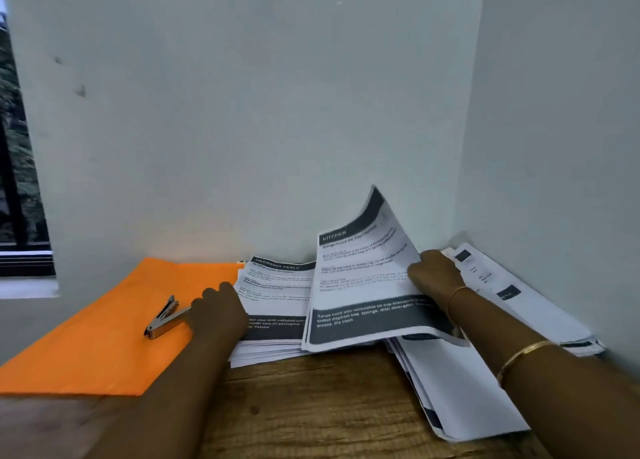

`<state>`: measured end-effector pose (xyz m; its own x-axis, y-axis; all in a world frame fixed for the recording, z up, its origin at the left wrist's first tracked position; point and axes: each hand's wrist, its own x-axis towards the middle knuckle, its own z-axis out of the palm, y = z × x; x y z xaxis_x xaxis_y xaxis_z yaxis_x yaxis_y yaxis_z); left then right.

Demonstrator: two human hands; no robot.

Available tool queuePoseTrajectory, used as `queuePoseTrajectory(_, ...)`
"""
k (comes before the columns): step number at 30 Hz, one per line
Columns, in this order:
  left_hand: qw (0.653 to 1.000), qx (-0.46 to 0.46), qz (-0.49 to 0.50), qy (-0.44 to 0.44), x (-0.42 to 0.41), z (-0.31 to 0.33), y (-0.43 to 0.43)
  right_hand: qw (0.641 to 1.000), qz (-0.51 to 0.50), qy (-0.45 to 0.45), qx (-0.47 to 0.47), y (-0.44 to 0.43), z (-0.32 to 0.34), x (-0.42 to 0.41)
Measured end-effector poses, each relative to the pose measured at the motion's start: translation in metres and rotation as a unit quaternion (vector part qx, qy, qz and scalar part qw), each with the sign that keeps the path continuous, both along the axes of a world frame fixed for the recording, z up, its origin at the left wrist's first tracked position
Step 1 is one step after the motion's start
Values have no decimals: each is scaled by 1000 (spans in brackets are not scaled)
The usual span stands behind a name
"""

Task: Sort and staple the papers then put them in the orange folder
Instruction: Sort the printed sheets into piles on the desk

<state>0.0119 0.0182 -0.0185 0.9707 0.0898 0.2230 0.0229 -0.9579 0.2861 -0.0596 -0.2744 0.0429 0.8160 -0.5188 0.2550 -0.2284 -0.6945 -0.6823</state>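
1. Bench (311, 406): wooden, set into a wall corner at the far right.
2. Folder (104, 337): orange, closed, flat on the bench's left side. Its far edge sits against the back wall and its right edge touches or slips under the middle stack.
3. Stapler (164, 318): metal, lies on the folder near the folder's right edge. Its rear end meets the left hand.
4. Left hand (218, 311): back of hand up, fingers curled, sits where the folder meets the middle stack. Can't tell whether it holds the stapler or just rests there.
5. Middle stack (277, 296): flat at the back edge, centre of the bench. Its top sheet is headed "DRESSING TABLE".
6. KITCHEN sheet (363, 285): printed page, raised and bowed. Its top corner is up against the back wall and its bottom edge overlaps the middle stack's right side.
7. Right hand (434, 277): fingers clamped on the KITCHEN sheet's right edge, holding it up.
8. Right pile (464, 389): loose, fanned sheets running from the far right corner towards the front edge, under the right forearm.
9. Bangles (526, 354): two gold ones on the right arm.
10. Window (17, 181): at the far left, beyond the bench.
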Motion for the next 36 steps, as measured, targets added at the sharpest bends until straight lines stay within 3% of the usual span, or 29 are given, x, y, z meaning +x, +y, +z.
queuePoseTrajectory(6, 997, -58, -28, -52, 4, 3, 4, 996, -39, 65, -51, -13, -10, -4)
queuePoseTrajectory(15, 980, -138, -42, -135, -4, 13, 4, 995, -64, 55, -49, -25, -14, -6)
queuePoseTrajectory(22, 991, -96, 5, -92, -2, 11, 4, 995, -63, 42, -58, -25, -14, -6)
queuePoseTrajectory(25, 986, -106, 9, -126, -3, 12, 5, 995, -69, 39, -59, -26, -13, -4)
queuePoseTrajectory(31, 944, -235, -1, -230, -1, 19, 14, 996, -63, 22, -64, -26, -10, -5)
queuePoseTrajectory(36, 923, -322, 24, -210, -5, 23, 17, 996, -58, 13, -63, -28, -10, -3)
